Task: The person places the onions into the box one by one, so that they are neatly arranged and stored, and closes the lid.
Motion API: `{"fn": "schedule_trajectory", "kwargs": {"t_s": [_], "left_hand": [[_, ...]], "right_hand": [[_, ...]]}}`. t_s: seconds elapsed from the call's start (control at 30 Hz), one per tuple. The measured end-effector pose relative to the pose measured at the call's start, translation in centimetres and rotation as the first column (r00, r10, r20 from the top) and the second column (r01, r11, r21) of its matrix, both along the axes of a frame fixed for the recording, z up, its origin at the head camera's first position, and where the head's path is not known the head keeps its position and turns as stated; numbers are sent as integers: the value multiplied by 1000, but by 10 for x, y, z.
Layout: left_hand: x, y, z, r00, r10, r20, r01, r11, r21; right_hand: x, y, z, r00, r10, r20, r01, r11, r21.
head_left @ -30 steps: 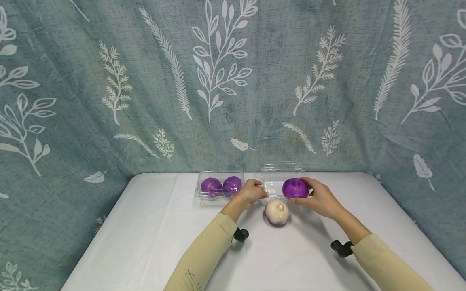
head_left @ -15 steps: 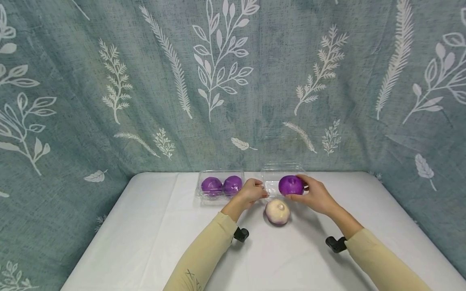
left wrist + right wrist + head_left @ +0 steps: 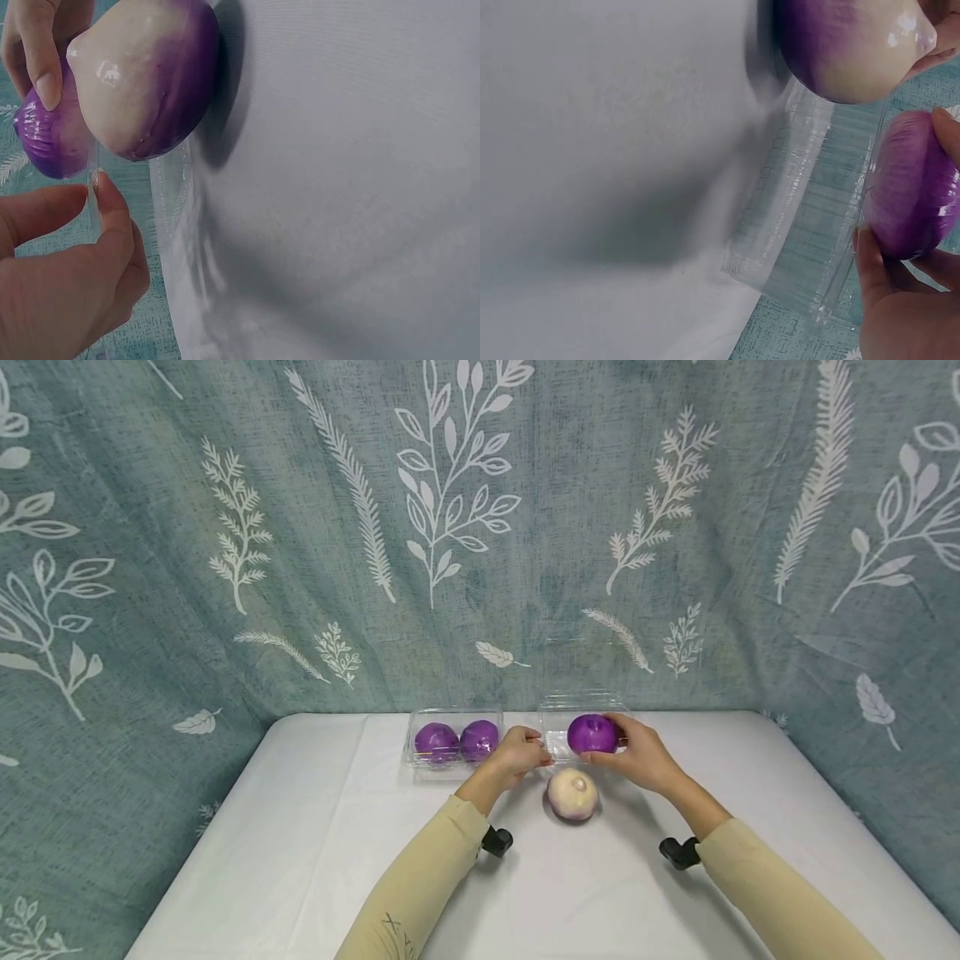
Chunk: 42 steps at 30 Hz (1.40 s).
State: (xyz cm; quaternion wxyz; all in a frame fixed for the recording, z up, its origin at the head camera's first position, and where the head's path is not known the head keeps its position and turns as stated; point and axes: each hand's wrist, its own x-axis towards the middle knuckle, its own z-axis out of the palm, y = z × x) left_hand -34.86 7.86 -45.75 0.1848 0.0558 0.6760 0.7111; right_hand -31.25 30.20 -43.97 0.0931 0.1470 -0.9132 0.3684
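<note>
In the head view my right hand (image 3: 637,756) grips a purple onion (image 3: 592,733) over a clear plastic clamshell box (image 3: 557,743) with its lid raised behind. The right wrist view has thumb and fingers around that onion (image 3: 911,184), above the rim of the box (image 3: 810,217). My left hand (image 3: 516,756) pinches the box's near left edge; close up, thumb and forefinger of this hand (image 3: 75,262) meet on the thin clear rim. A cream-and-purple turnip (image 3: 572,794) rests on the table just in front of the box. The box's right side is partly hidden.
Left of the hands stands another clear clamshell box (image 3: 420,772), with two purple onions (image 3: 437,743) inside it. A white cloth covers the table (image 3: 360,860). Behind it hangs a teal leaf-patterned curtain (image 3: 480,635).
My right hand has carried the onion leftward and slightly away from me, farther over the clear box. The left hand stays on the box's edge, and the turnip has not moved.
</note>
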Motion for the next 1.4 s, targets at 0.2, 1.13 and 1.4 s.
{"fn": "schedule_trajectory", "kwargs": {"t_s": [0.2,1.13,1.4], "left_hand": [[0,0,1,1000,1,2,-1,1000,-1],[2,0,2,1000,8,-2,-8,1000,0],[2,0,3,1000,-1,1,1,1000,-3]], "right_hand": [[-6,1,-3,1000,-19,19,19,1000,12],[-29,-8,-10,999,-14,45,9,995,102],[-36,-14,-11,998,-8,58,1,992,128]]}}
